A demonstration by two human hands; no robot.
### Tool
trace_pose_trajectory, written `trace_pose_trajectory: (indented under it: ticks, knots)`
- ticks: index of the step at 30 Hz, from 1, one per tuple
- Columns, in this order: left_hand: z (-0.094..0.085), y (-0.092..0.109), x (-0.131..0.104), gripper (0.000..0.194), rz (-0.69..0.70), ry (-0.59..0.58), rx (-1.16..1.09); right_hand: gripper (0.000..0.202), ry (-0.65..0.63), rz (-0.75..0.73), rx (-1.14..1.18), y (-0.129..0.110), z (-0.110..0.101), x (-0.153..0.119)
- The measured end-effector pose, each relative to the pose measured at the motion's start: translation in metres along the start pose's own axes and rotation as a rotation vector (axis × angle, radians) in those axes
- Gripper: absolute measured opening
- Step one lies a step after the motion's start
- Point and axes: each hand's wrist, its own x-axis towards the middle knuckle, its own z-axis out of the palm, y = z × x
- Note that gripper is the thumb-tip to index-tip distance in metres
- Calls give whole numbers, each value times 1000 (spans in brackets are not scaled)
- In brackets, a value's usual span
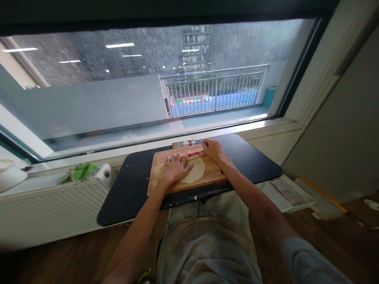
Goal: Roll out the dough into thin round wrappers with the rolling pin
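A pale, thin, roundish sheet of dough (195,172) lies on a wooden cutting board (211,173). My left hand (177,167) rests flat with fingers spread at the dough's left side, its thumb over the dough. By the board's far right edge, my right hand (211,149) is closed, fingers curled; what is in them, if anything, is hidden. Between the two hands, just beyond the dough, lies a small red-and-white labelled thing (194,155) whose kind I cannot make out.
The board sits on a black table (128,187) with pale crumbs, against the windowsill (260,125). At the board's far edge is a flat patterned item (180,144). A radiator (59,207) with a green cloth (83,172) stands left; a white box (278,195) is low right.
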Motion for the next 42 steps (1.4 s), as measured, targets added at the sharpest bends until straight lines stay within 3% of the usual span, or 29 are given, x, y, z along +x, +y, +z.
trace_pose_trajectory:
  ticks: [6,16,32,42]
  knots:
    - [-2,2,-2,72,-5,26,20,32,9,-1,10,2,2,0]
    - [-6,17,-37,68,-27,72,98,34,19,3,-4,2,5,3]
    - [-2,21,-47,66,-38,130,51,34,9,-6,2,2,4,1]
    - [-2,22,-62,69,-27,163,62,30,-143,-98,-58,-7,-8,-4]
